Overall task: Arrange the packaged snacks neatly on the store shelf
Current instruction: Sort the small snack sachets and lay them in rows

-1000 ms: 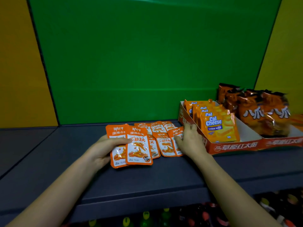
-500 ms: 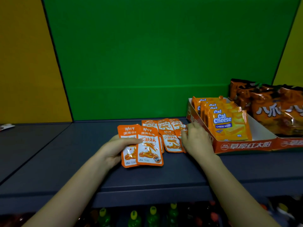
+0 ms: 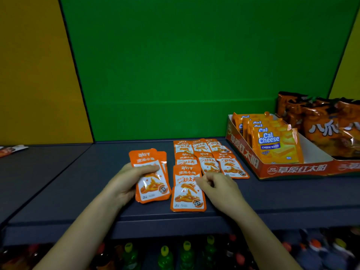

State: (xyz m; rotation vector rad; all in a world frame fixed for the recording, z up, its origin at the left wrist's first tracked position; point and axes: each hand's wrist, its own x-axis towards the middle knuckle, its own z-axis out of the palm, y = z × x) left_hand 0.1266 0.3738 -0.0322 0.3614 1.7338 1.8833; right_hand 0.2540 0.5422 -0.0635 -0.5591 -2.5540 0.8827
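Note:
Small orange-and-white snack packets lie in overlapping rows (image 3: 209, 157) on the dark grey shelf (image 3: 78, 191). My left hand (image 3: 126, 182) grips a small stack of the same packets (image 3: 151, 178), thumb across its front. My right hand (image 3: 216, 189) pinches the right edge of a single packet (image 3: 188, 191) that lies flat at the front of the left-hand row. The packet's lower half is uncovered; my fingers hide part of its right side.
An orange display carton (image 3: 292, 168) with Cal Cheese wafer packs (image 3: 276, 145) stands right of the rows. Dark orange snack bags (image 3: 327, 125) fill the carton beside it. A loose packet (image 3: 11, 150) lies far left. Bottles (image 3: 165, 254) stand on the shelf below.
My right hand came away from the rows near the carton and took one packet from the stack in my left hand, setting it at the front of the left row. The camera shifted left.

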